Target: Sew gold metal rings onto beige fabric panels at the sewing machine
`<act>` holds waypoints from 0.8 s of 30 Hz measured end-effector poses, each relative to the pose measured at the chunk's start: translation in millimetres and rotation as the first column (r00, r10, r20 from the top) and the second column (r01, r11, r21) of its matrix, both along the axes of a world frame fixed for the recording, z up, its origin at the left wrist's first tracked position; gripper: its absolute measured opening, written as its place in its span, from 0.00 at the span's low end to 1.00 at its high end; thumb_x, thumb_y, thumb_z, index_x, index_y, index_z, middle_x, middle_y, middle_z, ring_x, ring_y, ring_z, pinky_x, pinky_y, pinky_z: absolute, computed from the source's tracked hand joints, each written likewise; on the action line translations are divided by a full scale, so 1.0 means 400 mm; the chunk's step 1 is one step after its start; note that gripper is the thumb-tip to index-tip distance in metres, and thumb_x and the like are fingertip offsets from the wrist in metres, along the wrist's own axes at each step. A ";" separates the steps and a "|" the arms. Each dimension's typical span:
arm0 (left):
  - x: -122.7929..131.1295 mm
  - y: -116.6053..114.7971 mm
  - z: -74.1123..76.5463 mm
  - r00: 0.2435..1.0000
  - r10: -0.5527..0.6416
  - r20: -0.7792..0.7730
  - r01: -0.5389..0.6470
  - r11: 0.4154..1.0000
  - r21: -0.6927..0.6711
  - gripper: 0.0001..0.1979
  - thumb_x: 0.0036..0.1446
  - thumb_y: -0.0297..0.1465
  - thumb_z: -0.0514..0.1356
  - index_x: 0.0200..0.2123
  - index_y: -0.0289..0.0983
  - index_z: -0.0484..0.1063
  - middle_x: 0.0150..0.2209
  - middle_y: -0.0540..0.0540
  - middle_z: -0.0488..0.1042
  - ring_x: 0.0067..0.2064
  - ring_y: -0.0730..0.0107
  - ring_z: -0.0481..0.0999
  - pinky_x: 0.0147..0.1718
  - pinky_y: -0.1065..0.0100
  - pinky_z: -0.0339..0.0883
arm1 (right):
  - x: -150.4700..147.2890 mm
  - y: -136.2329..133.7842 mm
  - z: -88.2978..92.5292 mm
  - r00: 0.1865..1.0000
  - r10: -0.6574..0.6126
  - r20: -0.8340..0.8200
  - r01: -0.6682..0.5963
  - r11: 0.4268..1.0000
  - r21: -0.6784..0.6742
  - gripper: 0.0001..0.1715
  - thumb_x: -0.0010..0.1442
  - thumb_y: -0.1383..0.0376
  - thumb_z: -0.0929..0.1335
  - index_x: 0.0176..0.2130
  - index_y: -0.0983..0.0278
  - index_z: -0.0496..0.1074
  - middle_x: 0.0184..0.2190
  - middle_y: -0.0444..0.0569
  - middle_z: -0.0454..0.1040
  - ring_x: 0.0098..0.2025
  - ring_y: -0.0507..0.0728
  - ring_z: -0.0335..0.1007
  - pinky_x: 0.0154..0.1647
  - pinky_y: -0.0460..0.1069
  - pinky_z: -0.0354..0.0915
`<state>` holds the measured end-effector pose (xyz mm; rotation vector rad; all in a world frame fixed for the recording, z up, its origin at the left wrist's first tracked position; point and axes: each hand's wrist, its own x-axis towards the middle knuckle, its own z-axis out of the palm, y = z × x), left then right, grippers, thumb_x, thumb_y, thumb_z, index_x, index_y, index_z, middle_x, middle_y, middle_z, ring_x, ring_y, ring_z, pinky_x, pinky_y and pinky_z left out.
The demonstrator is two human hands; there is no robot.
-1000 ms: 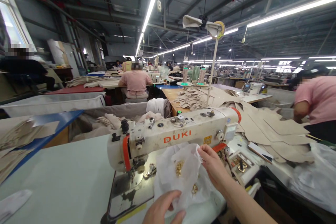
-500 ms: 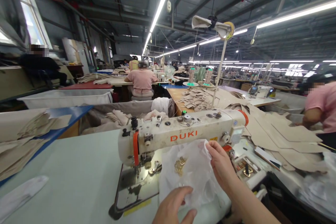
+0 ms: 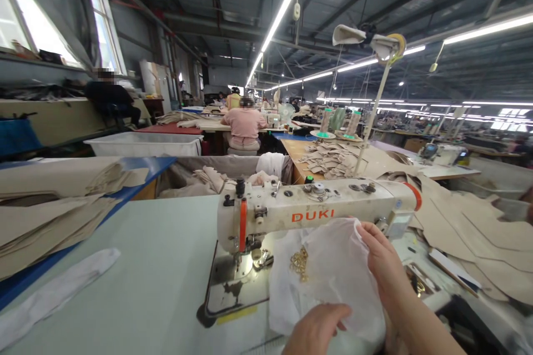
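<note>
A pale green table (image 3: 166,266) carries a sewing machine (image 3: 358,205), with a white cloth (image 3: 62,293) lying toward its left end. Before the machine spreads white plastic (image 3: 333,272), one corner raised, bearing gold fittings (image 3: 300,262).

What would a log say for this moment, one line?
right hand: pinches white material by edge | left hand: over its lower part, contact unclear | gold-coloured pieces: on or inside material | sewing machine: behind

Lower centre: translucent white bag (image 3: 333,283), gold-coloured metal fittings (image 3: 298,263). Sewing machine (image 3: 362,202) off-white, lettering (image 3: 313,215) orange. Tabletop (image 3: 166,272), lower left, pale green.
</note>
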<state>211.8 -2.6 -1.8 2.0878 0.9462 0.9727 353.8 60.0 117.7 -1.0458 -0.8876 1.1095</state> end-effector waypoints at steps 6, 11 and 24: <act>-0.001 -0.003 0.089 0.991 -0.055 -0.121 0.029 0.978 -0.208 0.30 0.46 0.33 0.65 0.54 0.33 0.67 0.50 0.35 0.73 0.47 0.54 0.73 0.47 0.60 0.68 | -0.001 -0.007 0.009 0.996 0.013 -0.087 -0.013 1.000 -0.005 0.19 0.41 0.53 0.76 0.31 0.59 0.71 0.25 0.39 0.72 0.26 0.51 0.65 0.25 0.43 0.60; 0.011 -0.006 0.118 0.996 0.015 -0.087 -0.043 0.942 -0.334 0.31 0.42 0.28 0.64 0.54 0.34 0.66 0.51 0.38 0.72 0.46 0.58 0.73 0.46 0.61 0.67 | -0.012 -0.030 0.033 0.999 -0.011 -0.047 0.011 1.000 0.006 0.19 0.42 0.53 0.76 0.30 0.60 0.70 0.26 0.41 0.74 0.29 0.54 0.69 0.26 0.45 0.62; 0.020 -0.002 0.114 0.996 0.077 0.054 -0.052 0.927 -0.371 0.31 0.40 0.25 0.61 0.53 0.34 0.66 0.54 0.36 0.69 0.51 0.53 0.71 0.46 0.59 0.68 | -0.038 -0.054 0.073 0.989 0.059 -0.133 -0.048 0.995 0.091 0.16 0.46 0.55 0.75 0.32 0.59 0.70 0.39 0.44 0.76 0.35 0.55 0.70 0.34 0.47 0.65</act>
